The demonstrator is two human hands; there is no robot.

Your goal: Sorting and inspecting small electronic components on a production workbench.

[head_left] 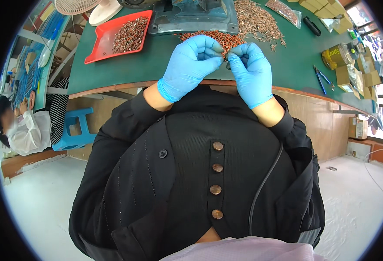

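Both my hands wear blue gloves and meet fingertip to fingertip over the near edge of a green workbench [126,71]. My left hand [192,65] and my right hand [251,71] pinch a small dark part [227,55] between them. Just beyond the fingers lies a heap of small orange-brown parts [217,37]. Behind that heap stands a grey-blue machine base [193,17]. To its right spreads a pile of small metal parts [256,19].
A red tray [96,45] of small brown parts sits at the left. A yellow tape roll [336,55], blue-handled pliers [321,78] and cardboard boxes [365,76] lie at the right. Another person [21,126] sits far left beside a blue stool [76,128].
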